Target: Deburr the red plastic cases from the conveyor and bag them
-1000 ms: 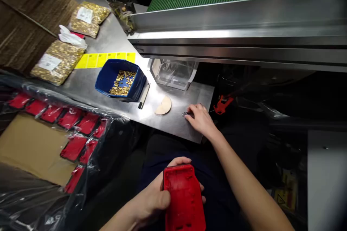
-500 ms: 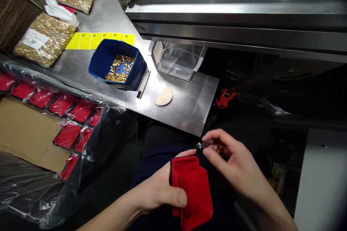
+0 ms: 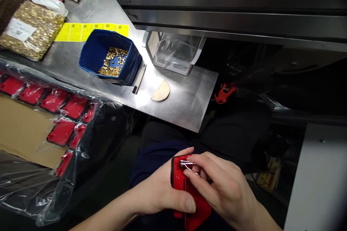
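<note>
My left hand [image 3: 162,191] grips a red plastic housing [image 3: 181,184] over my lap, thumb across its lower face. My right hand [image 3: 219,187] lies on top of the housing, fingers pinched on a small metal spring clip [image 3: 185,164] held against the housing's upper edge. Much of the housing is hidden under my right hand.
A steel table [image 3: 187,108] carries a blue bin [image 3: 89,52] of small brass parts, a clear plastic container [image 3: 175,54], a tan half-disc [image 3: 161,92], yellow labels [image 3: 89,30] and bags of brass parts [image 3: 28,32]. At left, a plastic-lined box [image 3: 24,130] holds several red housings.
My right hand has come from the table's edge with the metal clip down to the red housing in my lap. The view has tilted downward.
</note>
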`<state>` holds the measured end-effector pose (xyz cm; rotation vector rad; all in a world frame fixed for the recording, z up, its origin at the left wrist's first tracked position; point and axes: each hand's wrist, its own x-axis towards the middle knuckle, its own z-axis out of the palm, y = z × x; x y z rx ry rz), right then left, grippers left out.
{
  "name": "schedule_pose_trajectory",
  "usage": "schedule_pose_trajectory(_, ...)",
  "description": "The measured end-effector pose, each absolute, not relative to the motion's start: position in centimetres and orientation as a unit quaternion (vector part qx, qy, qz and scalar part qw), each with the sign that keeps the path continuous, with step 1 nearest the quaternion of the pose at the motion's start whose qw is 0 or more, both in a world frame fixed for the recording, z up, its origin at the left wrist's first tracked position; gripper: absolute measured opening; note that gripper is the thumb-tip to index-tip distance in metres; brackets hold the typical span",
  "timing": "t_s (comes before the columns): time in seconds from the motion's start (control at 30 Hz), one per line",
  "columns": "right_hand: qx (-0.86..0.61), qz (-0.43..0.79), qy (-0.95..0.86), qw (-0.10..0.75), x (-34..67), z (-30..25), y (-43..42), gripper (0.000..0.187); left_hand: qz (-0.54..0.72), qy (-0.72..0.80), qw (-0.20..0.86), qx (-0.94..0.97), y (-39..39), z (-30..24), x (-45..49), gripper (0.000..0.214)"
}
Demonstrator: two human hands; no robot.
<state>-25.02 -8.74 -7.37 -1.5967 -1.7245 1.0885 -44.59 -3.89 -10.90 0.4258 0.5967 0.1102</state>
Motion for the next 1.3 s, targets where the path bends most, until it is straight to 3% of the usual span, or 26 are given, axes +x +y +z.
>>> schedule_pose_trajectory(0.2, -0.586, 0.400, -0.651, 0.269, -24.7, -7.3, -8.7, 0.013, 0.051, 0.279, 0.930, 0.236, -3.9, -10.8, -44.4, 0.097)
schedule_pose_trajectory(0.47, -0.575, 0.415, -0.659, 0.253, -24.6, -6.5, -8.5, 0.018, 0.006, 0.274, 0.936, 0.221, -2.9, -10.5, -43.7, 0.099)
schedule_pose_trajectory(0.57, -0.590, 0.502, -0.564, 0.287, -23.1, -7.4, -7.5, 0.013, -0.002, 0.250, 0.952, 0.178, -2.7, -10.5, -43.6, 0.094)
schedule_pose_trajectory(0.67, -0.716, 0.431, -0.429, 0.342, -21.4, -11.2, -5.9, 0.018, -0.007, 0.256, 0.954, 0.155, -2.8, -10.8, -44.1, 0.101)
schedule_pose_trajectory(0.77, -0.777, 0.360, -0.440, 0.268, -20.6, -16.5, -3.8, 0.022, -0.010, 0.239, 0.962, 0.135, -3.0, -11.4, -44.8, 0.109)
schedule_pose_trajectory(0.87, -0.774, 0.351, -0.498, 0.174, -20.7, -19.2, -2.6, 0.012, -0.014, 0.236, 0.963, 0.127, -3.1, -11.8, -45.1, 0.112)
schedule_pose_trajectory(1.0, -0.759, 0.366, -0.499, 0.204, -20.6, -16.0, -3.2, 0.013, -0.005, 0.253, 0.960, 0.117, -3.1, -11.7, -45.1, 0.114)
schedule_pose_trajectory(1.13, -0.677, 0.376, -0.560, 0.295, -20.8, -10.2, -5.7, 0.014, 0.019, 0.250, 0.960, 0.123, -2.7, -11.5, -44.6, 0.098)
schedule_pose_trajectory(1.3, -0.546, 0.366, -0.710, 0.252, -22.7, -7.7, -7.7, 0.013, 0.019, 0.213, 0.968, 0.129, -2.0, -11.4, -43.7, 0.079)
